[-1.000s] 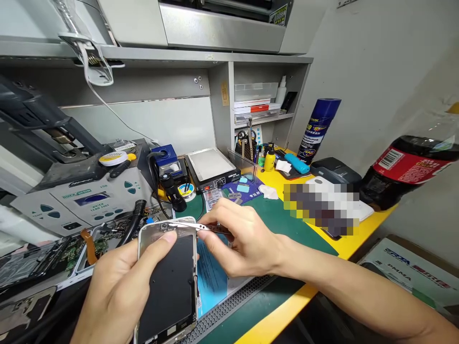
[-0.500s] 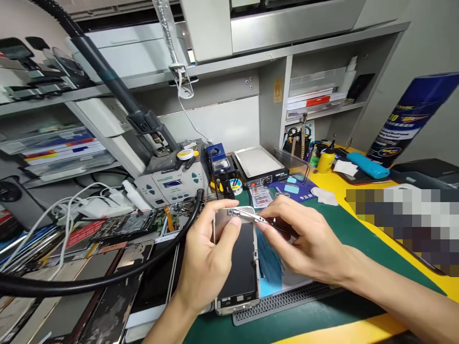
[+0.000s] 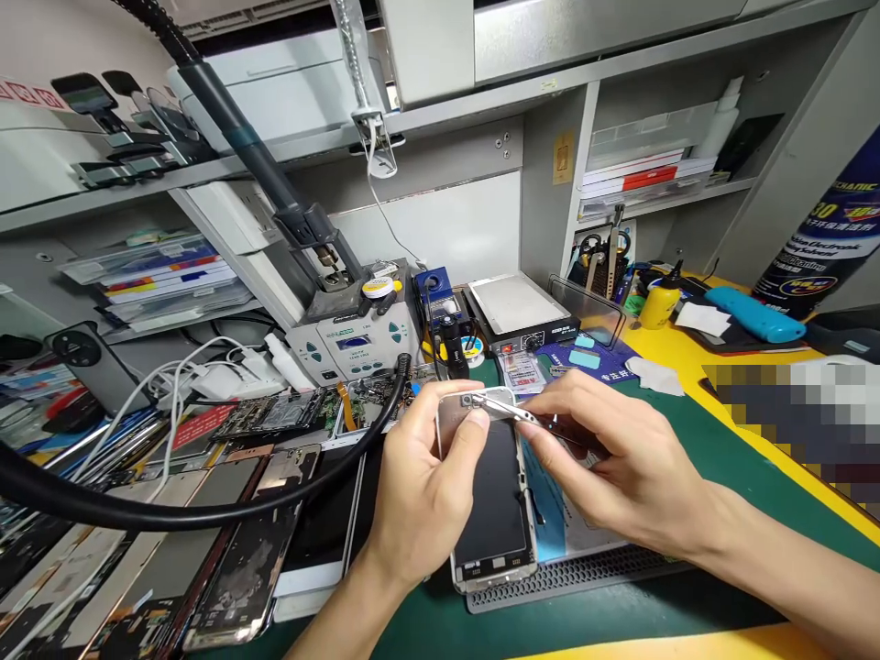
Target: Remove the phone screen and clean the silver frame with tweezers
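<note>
My left hand point(image 3: 430, 481) grips an opened phone point(image 3: 491, 500) along its left side, thumb pressed near the top of the frame. The phone is tilted up, its inside facing me, with a dark area in the middle and a silvery frame around it. Near its top edge sits a small camera module point(image 3: 468, 401). My right hand point(image 3: 611, 458) is closed on metal tweezers point(image 3: 505, 409), whose tips reach to the top of the phone beside the camera module. Whether the tips grip anything is too small to tell.
A perforated grey mat point(image 3: 584, 579) lies under my hands on the green work mat point(image 3: 694, 600). Several phone parts point(image 3: 237, 559) lie at left, crossed by a thick black hose point(image 3: 206, 518). Behind stand a soldering station point(image 3: 357, 344), a hot plate point(image 3: 519, 302) and a yellow bottle point(image 3: 661, 298).
The whole view has shifted, so everything sits further right in the picture. My hands, the phone and the tweezers keep nearly the same pose.
</note>
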{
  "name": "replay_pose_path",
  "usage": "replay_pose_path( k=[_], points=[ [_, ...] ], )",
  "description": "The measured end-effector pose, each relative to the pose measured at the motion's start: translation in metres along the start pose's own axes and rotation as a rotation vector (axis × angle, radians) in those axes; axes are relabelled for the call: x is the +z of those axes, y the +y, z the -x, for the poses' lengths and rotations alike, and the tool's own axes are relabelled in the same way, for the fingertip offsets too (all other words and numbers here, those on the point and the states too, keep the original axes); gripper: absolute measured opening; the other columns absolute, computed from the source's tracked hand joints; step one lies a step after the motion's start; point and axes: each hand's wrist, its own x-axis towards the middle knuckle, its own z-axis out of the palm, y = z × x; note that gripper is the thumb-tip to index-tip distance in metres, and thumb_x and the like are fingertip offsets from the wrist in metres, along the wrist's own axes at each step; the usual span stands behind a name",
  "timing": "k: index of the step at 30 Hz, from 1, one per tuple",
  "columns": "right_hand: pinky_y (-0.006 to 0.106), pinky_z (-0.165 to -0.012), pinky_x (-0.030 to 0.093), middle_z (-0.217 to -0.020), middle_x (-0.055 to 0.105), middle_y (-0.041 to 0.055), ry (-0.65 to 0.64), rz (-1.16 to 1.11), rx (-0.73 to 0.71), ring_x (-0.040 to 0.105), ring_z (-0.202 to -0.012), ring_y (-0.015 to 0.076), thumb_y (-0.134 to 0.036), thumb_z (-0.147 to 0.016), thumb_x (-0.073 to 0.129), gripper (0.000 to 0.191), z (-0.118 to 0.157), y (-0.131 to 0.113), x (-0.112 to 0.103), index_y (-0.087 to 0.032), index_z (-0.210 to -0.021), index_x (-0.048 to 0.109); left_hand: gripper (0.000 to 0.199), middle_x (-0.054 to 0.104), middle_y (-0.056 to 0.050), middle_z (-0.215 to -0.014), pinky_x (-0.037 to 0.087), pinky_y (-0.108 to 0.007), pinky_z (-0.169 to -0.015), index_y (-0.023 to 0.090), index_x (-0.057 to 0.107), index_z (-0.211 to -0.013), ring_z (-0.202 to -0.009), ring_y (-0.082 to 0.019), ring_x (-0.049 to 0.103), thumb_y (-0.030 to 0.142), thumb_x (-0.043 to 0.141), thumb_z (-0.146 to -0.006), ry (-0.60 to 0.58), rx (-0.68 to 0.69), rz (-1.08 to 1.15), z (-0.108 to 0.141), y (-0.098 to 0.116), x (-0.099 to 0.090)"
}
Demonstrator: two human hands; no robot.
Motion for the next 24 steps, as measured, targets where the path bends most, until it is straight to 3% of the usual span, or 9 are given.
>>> replay_pose_path(
  k=[9,16,20,24],
  points=[
    [0.031,-0.062,0.049,-0.082,0.066,0.0068,0.031,-0.043,-0.005,0.058,-0.071,0.0156,-0.004,-0.089,0.064,0.016,-0.002,-0.002,0.001,-0.015,-0.101,0.064,0.017,0.074,0.002,-0.099,0.051,-0.023,-0.078,0.024,0.065,-0.108,-0.088,-0.015,0.066,0.035,0.064,-0.096,-0.012,0.021,0.02,0.001,0.0,0.002],
    [0.029,-0.063,0.049,-0.082,0.065,0.0046,0.006,-0.034,0.018,0.059,-0.071,0.0149,-0.006,-0.09,0.063,0.015,-0.005,-0.002,0.0,-0.017,-0.101,0.064,0.017,0.071,0.001,-0.09,0.049,-0.025,-0.075,0.025,0.067,-0.105,-0.08,-0.015,0.063,0.037,0.066,-0.093,-0.017,-0.024,0.044,-0.001,0.0,-0.001],
    [0.026,-0.061,0.046,-0.08,0.063,0.0022,-0.05,-0.01,0.103,0.057,-0.068,0.012,-0.011,-0.091,0.063,0.006,-0.007,-0.002,-0.006,-0.016,-0.094,0.064,0.015,0.072,0.0,-0.084,0.048,-0.023,-0.069,0.022,0.07,-0.099,-0.072,-0.013,0.062,0.032,0.07,-0.089,0.037,-0.123,0.213,-0.008,-0.001,-0.006],
    [0.023,-0.056,0.043,-0.079,0.064,0.0001,-0.098,-0.092,0.287,0.054,-0.064,0.0105,-0.02,-0.093,0.064,0.005,-0.006,-0.003,-0.01,-0.019,-0.089,0.066,0.018,0.07,-0.002,-0.082,0.048,-0.021,-0.063,0.017,0.072,-0.096,-0.071,-0.013,0.063,0.025,0.074,-0.079,0.065,-0.285,0.441,-0.015,-0.002,-0.011]
  ],
)
